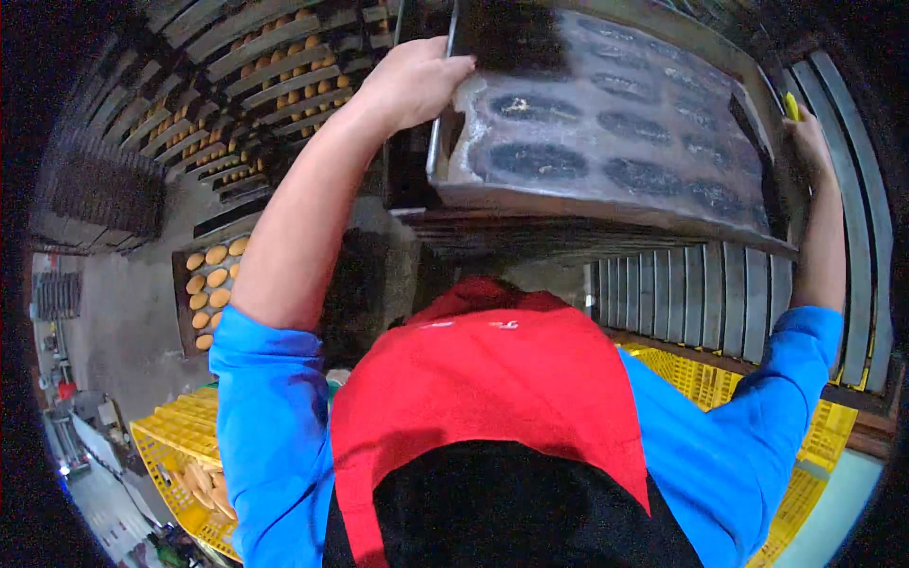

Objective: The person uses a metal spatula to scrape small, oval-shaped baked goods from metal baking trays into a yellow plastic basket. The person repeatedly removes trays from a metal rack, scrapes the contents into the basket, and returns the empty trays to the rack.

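A blue-sleeved worker [492, 379] faced a baking tray [578, 199] marked with dark ovals — the left hand [412, 83] clasped its left rim; the right hand [812, 151] curled by its right side, grip unclear — beside a small yellow object [792, 106].
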Available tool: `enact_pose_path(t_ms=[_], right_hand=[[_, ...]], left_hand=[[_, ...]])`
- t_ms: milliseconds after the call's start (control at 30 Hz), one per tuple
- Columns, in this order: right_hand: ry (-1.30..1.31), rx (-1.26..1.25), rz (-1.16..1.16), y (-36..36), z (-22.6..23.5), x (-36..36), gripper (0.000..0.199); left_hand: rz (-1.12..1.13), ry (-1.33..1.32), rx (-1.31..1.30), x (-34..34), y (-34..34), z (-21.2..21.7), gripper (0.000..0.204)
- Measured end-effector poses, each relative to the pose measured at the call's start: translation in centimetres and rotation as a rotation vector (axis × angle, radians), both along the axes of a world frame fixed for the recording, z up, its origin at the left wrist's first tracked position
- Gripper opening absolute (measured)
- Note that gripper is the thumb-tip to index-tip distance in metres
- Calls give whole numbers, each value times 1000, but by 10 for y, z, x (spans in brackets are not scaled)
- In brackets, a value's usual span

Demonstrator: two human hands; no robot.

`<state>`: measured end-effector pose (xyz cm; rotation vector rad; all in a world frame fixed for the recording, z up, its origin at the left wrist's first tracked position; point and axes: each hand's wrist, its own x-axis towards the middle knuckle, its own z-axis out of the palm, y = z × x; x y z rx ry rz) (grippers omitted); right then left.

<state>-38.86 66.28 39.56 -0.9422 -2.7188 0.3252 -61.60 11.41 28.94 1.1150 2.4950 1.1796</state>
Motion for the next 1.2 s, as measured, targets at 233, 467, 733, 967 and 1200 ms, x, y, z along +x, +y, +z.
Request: enact_pose_path(t_ms=[233,467,733,967,1200], right_hand=[[108,-114,-132,-39,17,11,35],[-140,112,-153,-14,2,8,31],[-258,348,-30,-8,-10,-23,40],[-255,474,-34,-12,-6,-31,41],[-240,376,50,-25,24,-23,33]], left_hand=[[50,135,16,2,8,8,33],[100,135,-379,26,8,46,35],[-14,63,-536,33,18,30,40],[203,286,-173,-5,23,27,37],[149,219,-200,-3,18,45,28]])
